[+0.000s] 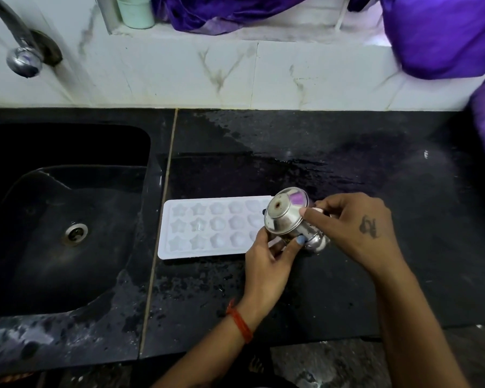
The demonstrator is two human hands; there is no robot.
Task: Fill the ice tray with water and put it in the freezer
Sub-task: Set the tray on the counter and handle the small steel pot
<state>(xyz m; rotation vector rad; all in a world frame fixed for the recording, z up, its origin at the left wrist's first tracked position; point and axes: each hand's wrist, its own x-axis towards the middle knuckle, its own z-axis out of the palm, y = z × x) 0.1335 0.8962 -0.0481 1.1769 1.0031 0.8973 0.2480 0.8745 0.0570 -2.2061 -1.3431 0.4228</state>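
Steel vessel held tipped over the right end of a white ice tray on a black worktop.

The ice tray (207, 228) lies flat on the wet worktop (347, 275), just right of the sink (53, 219); its long axis runs left to right, parallel to the tiled wall, with star- and round-shaped cells in 3 rows facing up. Both hands hold a small steel vessel (287, 215) on its side, base pointing up-left toward the camera. The left hand (269, 264) curls its fingers (298, 242) around the underside; the right hand (356, 228) pinches the upper side. A tap (20, 51) stands above the sink.
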